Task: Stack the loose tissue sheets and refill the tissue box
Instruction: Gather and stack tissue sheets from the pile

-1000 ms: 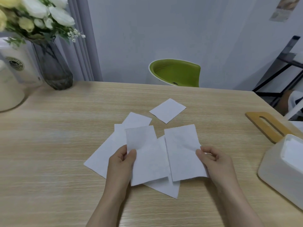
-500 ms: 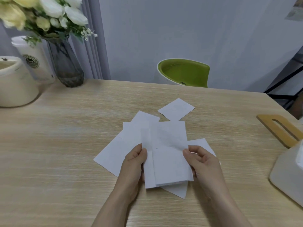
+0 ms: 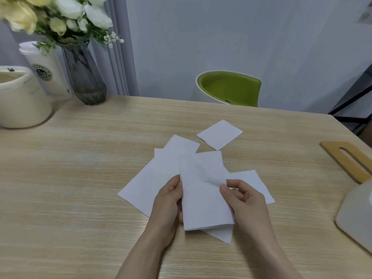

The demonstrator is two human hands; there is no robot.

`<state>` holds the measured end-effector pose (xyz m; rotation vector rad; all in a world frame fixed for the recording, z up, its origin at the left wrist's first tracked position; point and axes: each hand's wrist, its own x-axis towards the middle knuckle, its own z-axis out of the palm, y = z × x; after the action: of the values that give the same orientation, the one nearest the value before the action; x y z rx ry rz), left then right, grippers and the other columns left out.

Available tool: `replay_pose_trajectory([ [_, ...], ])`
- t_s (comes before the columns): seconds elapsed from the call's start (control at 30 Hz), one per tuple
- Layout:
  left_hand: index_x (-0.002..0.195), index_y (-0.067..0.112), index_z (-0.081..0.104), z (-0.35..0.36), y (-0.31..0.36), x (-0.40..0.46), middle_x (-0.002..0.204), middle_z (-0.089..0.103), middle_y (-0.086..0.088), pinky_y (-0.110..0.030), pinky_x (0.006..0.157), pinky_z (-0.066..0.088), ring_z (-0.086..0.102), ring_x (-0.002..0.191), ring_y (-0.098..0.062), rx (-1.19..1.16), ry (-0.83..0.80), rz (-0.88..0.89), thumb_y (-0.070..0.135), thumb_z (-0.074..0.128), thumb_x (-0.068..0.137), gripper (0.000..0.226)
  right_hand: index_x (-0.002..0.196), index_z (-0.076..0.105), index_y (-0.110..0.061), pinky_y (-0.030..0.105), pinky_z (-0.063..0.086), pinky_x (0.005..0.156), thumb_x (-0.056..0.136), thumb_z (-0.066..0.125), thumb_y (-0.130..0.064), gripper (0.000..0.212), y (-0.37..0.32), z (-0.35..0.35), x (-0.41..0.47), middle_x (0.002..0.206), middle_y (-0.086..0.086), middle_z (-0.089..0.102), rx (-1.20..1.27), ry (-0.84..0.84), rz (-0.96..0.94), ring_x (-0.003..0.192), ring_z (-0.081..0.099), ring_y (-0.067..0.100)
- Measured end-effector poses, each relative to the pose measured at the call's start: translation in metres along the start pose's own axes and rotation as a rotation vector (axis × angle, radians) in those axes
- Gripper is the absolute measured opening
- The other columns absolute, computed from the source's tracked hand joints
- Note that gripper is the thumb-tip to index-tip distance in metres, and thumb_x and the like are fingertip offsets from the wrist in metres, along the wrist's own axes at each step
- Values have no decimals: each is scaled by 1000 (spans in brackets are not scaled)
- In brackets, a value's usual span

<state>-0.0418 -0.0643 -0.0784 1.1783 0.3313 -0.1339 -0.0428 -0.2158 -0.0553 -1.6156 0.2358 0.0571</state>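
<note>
Step in hand: gathering the loose sheets into one pile; refilling is not yet begun. The left hand pinches the left edge of a small stack of tissue sheets, thumb on top. The right hand pinches the stack's right edge with thumb and curled fingers. The stack is held low over the desk. Around the stack lie further loose sheets: an overlapped group to its left, one sheet to its right, and a single sheet beyond it, apart from the rest. The tissue box stands well right of the stack, its wooden lid lying off, beyond the box. Judgement: the next move calls for squaring the held edges, then collecting another sheet without creasing it.
</note>
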Motion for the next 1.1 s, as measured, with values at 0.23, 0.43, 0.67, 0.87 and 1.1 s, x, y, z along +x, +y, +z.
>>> replay_pose_trajectory([
  [0.23, 94, 22, 76, 0, -1, 2, 104, 73, -16, -45, 83, 33, 60, 93, -32, -20, -2, 12, 12, 51, 96, 27, 84, 67, -14, 26, 44, 60, 89, 63, -11, 7, 2, 1, -1, 60, 4, 68, 1, 0, -24, 59, 61, 11],
  [0.43, 94, 18, 75, 0, -4, 4, 107, 73, -11, -44, 82, 33, 59, 94, -30, -31, 4, 46, 29, 55, 96, 23, 84, 67, -15, 28, 41, 60, 89, 64, -12, 7, 1, 0, -1, 58, 5, 65, -18, 9, -40, 58, 57, 13],
  [0.67, 115, 14, 65, 0, 0, -1, 106, 74, -7, -45, 94, 51, 69, 104, -27, 48, -92, 84, 22, 55, 98, 21, 85, 68, -17, 16, 42, 54, 88, 65, -11, 7, 5, 1, -2, 57, -7, 62, -69, 1, -72, 58, 55, 10],
  [0.87, 116, 14, 62, -2, -2, 1, 103, 75, -5, -36, 82, 56, 72, 96, -22, 60, -57, 114, 8, 49, 99, 23, 129, 42, -45, 29, 38, 98, 88, 61, -36, 46, 15, 6, -4, 106, -20, 54, -357, 31, -152, 106, 48, 4],
  [1.1, 119, 19, 62, -5, -3, -1, 109, 74, 1, -40, 88, 54, 69, 103, -20, 87, -43, 125, 10, 48, 100, 25, 139, 2, -55, 24, 18, 95, 97, 37, -46, 55, 10, 23, -12, 109, -20, 37, -507, -153, -86, 108, 24, 8],
])
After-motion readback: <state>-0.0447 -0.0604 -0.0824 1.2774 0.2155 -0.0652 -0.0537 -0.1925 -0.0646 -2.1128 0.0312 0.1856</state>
